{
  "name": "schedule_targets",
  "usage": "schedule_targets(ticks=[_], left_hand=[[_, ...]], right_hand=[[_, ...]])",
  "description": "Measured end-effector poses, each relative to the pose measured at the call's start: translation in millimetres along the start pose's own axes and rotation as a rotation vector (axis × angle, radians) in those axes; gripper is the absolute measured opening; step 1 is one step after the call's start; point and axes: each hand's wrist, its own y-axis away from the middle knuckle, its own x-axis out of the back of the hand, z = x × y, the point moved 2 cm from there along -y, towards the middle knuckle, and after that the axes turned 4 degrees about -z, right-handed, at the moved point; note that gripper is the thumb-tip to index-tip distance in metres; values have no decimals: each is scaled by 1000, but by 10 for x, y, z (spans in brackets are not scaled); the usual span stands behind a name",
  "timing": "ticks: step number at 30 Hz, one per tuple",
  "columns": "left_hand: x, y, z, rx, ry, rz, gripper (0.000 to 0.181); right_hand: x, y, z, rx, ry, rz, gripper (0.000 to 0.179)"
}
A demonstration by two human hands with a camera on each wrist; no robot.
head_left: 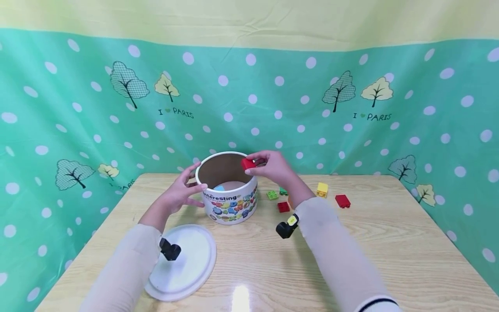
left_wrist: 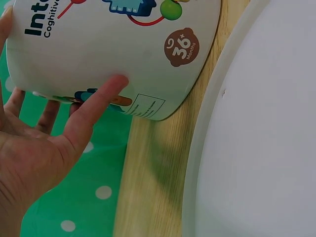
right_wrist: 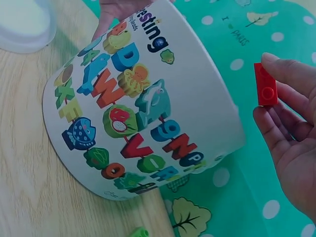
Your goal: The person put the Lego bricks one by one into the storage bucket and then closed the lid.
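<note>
A white round bucket point(head_left: 231, 210) with printed letters and animals stands upright on the table, its top uncovered. My left hand point(head_left: 181, 190) rests on the bucket's left side and rim with spread, fairly straight fingers; in the left wrist view one finger presses on the printed wall. Over the bucket's right rim, my right hand point(head_left: 273, 167) pinches a red toy building brick point(right_wrist: 265, 86) between thumb and fingertips. Inside the bucket, a light blue piece point(head_left: 219, 188) shows near the bottom; the rest of the inside is partly hidden by the front wall.
A round white lid point(head_left: 181, 260) lies flat at the front left. Right of the bucket are a light green brick point(head_left: 272, 195), a red brick point(head_left: 283, 207), a yellow brick point(head_left: 322, 190) and another red brick point(head_left: 343, 201). Behind the table hangs a dotted green curtain point(head_left: 265, 108).
</note>
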Motion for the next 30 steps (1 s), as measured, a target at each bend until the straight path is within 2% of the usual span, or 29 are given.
schedule_targets(ticks=[17, 25, 30], left_hand=[[4, -4, -1, -3, -1, 2, 89], [2, -12, -15, -2, -7, -1, 90], [1, -14, -16, 3, -8, 6, 88]], right_hand=[[-118, -228, 36, -20, -14, 11, 41], [-107, -174, 49, -24, -53, 27, 43], [-76, -110, 59, 8, -95, 30, 45]])
